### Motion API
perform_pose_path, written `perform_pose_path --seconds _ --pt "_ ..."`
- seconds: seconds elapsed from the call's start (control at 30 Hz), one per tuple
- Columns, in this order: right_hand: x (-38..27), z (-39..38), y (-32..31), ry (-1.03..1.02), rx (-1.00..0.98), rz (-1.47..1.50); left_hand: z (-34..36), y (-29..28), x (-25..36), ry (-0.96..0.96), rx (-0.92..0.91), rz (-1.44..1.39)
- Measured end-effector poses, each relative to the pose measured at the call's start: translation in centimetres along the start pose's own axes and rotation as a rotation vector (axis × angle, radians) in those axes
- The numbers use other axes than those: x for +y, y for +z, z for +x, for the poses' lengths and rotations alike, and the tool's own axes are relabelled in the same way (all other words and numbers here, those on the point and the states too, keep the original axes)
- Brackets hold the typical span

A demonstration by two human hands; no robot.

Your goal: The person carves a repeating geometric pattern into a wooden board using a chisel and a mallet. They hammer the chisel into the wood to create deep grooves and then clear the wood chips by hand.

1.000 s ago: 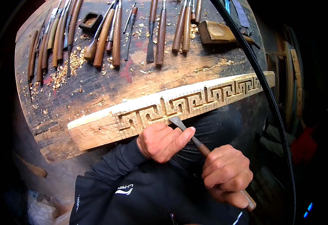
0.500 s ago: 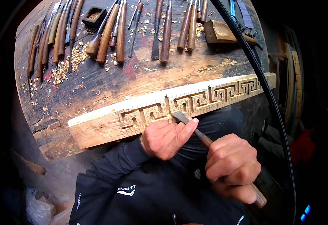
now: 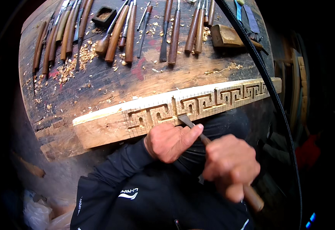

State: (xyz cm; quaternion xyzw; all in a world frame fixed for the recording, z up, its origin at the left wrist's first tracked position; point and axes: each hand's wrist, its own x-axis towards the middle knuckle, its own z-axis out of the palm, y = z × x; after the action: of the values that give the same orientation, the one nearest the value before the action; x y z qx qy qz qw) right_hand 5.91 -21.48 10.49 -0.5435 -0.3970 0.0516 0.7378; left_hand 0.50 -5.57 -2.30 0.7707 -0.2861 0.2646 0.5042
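Observation:
A long pale wooden board (image 3: 100, 130) lies along the near edge of the bench, carved with a stepped key pattern over a pencilled grid. The flat blade of a wood chisel (image 3: 186, 120) rests on its front face, near the lower edge about midway along. My right hand (image 3: 231, 163), slightly blurred, is wrapped round the brown handle, whose butt sticks out below the fist. My left hand (image 3: 170, 142) is curled against the board's lower edge, its outstretched digit pressed to the chisel's shank just behind the blade. Its other fingers are folded and partly hidden.
Several wooden-handled carving tools (image 3: 129, 38) lie in a row across the far side of the worn bench (image 3: 98, 82). Among them are a small dark square box (image 3: 104, 16) and a wooden mallet-like block (image 3: 228, 36). Wood shavings (image 3: 84, 57) are scattered about. A black braided cable (image 3: 269, 82) hangs at right.
My right hand has shifted a little left and up, bringing the chisel handle with it. The blade stays at nearly the same spot on the board. The whole view has moved slightly.

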Motion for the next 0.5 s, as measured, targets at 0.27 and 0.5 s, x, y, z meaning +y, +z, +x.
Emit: perform_pose_path --seconds 0.27,0.5 --pt "-0.9 -1.6 3.4 -0.175 0.049 0.055 -0.2 -4.1 1.9 0.025 -0.061 0.040" --pt "0.2 -1.5 4.1 -0.199 0.103 -0.120 -1.2 -4.0 0.6 0.046 -0.002 0.128"
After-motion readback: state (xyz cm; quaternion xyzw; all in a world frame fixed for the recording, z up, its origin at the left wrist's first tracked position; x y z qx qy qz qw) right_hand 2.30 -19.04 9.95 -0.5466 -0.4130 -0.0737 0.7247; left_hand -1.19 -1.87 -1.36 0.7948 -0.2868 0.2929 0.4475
